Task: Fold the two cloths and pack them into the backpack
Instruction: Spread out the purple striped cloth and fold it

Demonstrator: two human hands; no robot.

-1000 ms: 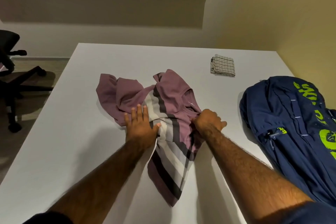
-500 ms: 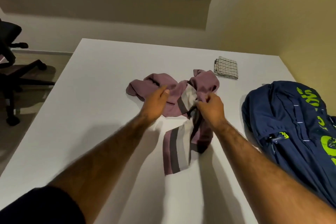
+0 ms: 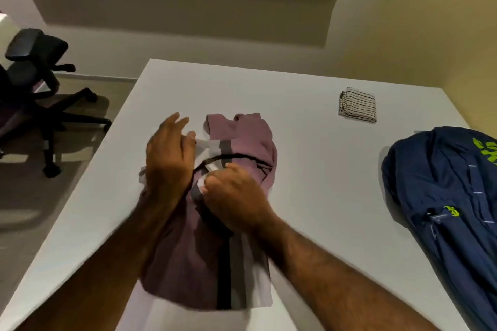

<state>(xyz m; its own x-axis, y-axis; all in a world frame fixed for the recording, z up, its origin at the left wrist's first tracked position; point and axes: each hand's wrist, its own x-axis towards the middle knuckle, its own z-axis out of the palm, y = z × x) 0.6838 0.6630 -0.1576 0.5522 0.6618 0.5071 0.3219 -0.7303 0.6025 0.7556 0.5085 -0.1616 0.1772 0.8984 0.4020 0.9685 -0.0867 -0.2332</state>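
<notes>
The work surface is a plain white rectangular table in a room with beige walls; its far edge runs close to a grey wall panel. A black wheeled office chair stands on the floor off the table's left edge.

A folded white cloth with thin dark stripes lies flat near the far right corner of the table, well apart from both hands. A navy blue fabric backpack with lime green lettering lies along the right edge. A mauve garment with white, grey and black stripes lies at the middle of the table and reaches toward the near edge.

The left hand is raised over the garment's left side, fingers loosely spread, thumb at a white fold; whether it grips cannot be told. The right hand is closed, fingers curled and pinching the striped fabric at the garment's middle.

Compared with half a second ago, the garment is no longer bunched and lifted: its lower part now lies spread toward the near edge. Both hands have moved closer together. The folded cloth and backpack are unmoved.
</notes>
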